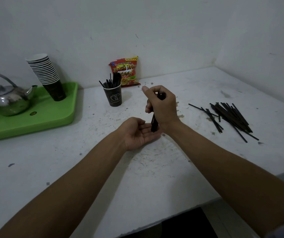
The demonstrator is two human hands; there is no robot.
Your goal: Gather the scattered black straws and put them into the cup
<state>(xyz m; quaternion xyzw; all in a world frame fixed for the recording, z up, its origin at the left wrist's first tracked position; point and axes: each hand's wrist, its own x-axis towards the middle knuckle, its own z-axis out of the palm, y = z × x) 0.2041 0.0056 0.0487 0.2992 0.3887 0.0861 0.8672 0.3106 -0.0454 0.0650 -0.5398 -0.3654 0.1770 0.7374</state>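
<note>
The right hand is closing its grip around a small bundle of thin black plastic straws, holding them nearly upright above the middle of the scuffed white tabletop. The fingers are curling tight around the upper part of the bundle, and the straw tops are just showing above the fist. The left hand is lying open, palm up, directly under the bundle, gripping nothing; the lower ends of the straws are resting on or just at its fingers, though actual contact is hard to tell.

Beyond the hands, toward the wall, a black paper cup with a pale printed emblem is standing upright on the tabletop, already carrying several black straws that are leaning out over its rim. To the right, well apart from the hands, a loose pile of black straws is lying flat on the tabletop, fanned and crossing one another.

Just behind the cup, a red and orange snack bag is leaning against the wall. On the left, a bright green plastic tray is carrying a shiny metal teapot and a tilted stack of nested black paper cups.
</note>
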